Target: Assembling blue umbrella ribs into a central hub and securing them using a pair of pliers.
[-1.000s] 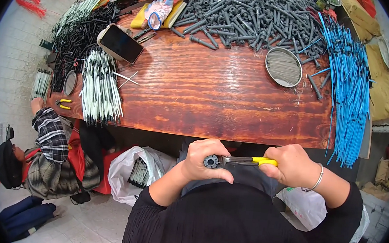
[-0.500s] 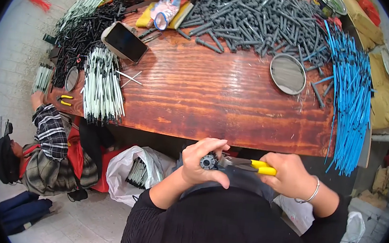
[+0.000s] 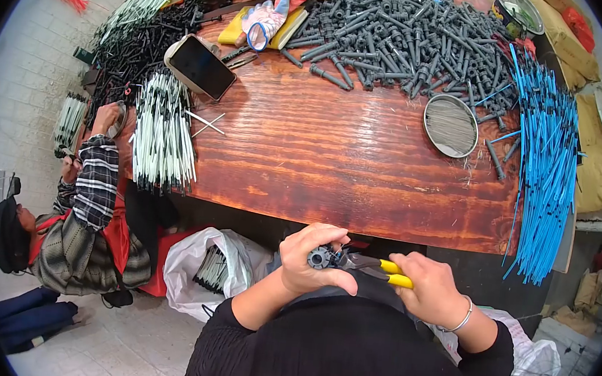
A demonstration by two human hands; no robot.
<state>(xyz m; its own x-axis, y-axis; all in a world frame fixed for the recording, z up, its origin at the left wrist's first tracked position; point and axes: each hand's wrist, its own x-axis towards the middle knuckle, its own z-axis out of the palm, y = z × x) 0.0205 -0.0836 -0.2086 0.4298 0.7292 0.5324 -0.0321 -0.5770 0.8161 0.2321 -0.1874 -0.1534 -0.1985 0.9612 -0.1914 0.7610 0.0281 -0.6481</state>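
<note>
My left hand point(image 3: 301, 264) is wrapped around a dark grey plastic piece point(image 3: 320, 257), whose round, slotted end faces up between thumb and fingers. My right hand point(image 3: 428, 286) grips pliers with yellow handles point(image 3: 396, 272). Their jaws point left and meet the side of the grey piece; exactly what they bite on is too small to tell. Both hands are just off the table's near edge, above my lap. Beyond them on the table lies a large heap of grey plastic tubes point(image 3: 402, 42), and a round metal dish of thin pins point(image 3: 450, 126) stands at its right.
A bundle of blue rods point(image 3: 545, 175) lies at the table's right end, white rods point(image 3: 165, 135) at the left. A phone point(image 3: 202, 68) leans beside a patterned glove point(image 3: 262, 25). Another person point(image 3: 91, 189) works at the left, near a black heap point(image 3: 145, 39). A white sack point(image 3: 196, 265) stands below.
My right hand has shifted left and slightly down with the pliers, whose handles sit lower and farther apart. The other person's arm has reached onto the table at the small left dish.
</note>
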